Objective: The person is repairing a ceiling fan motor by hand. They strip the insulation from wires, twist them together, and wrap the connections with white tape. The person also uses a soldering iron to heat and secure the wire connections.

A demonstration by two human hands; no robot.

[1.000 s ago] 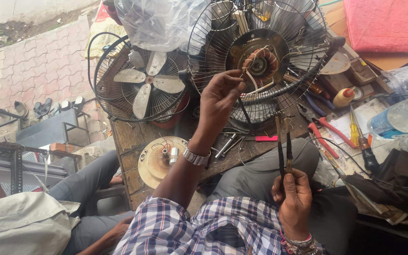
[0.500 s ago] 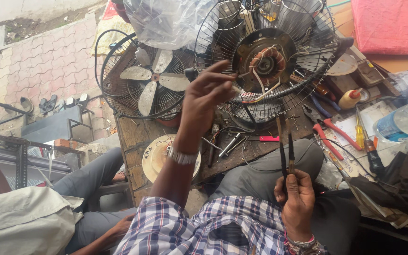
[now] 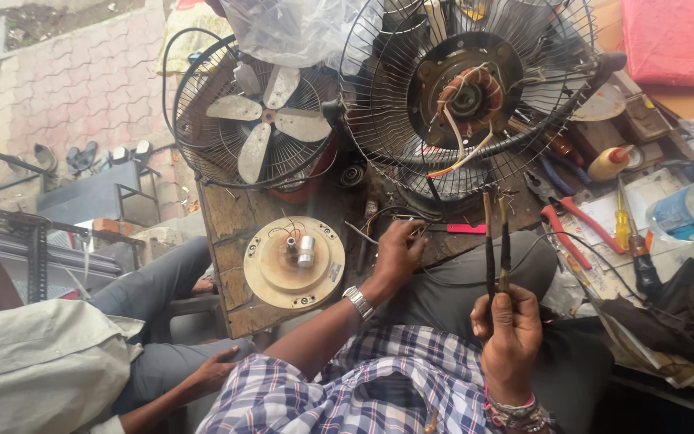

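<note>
A fan with a wire guard (image 3: 379,104) stands on the wooden table (image 3: 226,233), its copper-wound motor (image 3: 467,92) bare and loose wires hanging from it. My left hand (image 3: 395,253), with a metal watch on the wrist, is down on the table's near edge, its fingers curled over small metal tools and a black wire (image 3: 387,217). Whether it grips any of them is hidden. My right hand (image 3: 508,329), with bracelets on the wrist, is closed around a pair of long dark pliers (image 3: 496,233) that point up toward the motor.
A second fan (image 3: 259,120) with pale blades stands at the left, and a round cream motor cover (image 3: 292,264) lies before it. Red-handled pliers (image 3: 572,225), screwdrivers (image 3: 632,237), a bottle (image 3: 608,161) and clutter fill the right. Another person (image 3: 42,362) sits at the left.
My left hand has dropped from the motor's wires down to the table edge among the small tools. My right hand has kept the pliers upright in about the same place.
</note>
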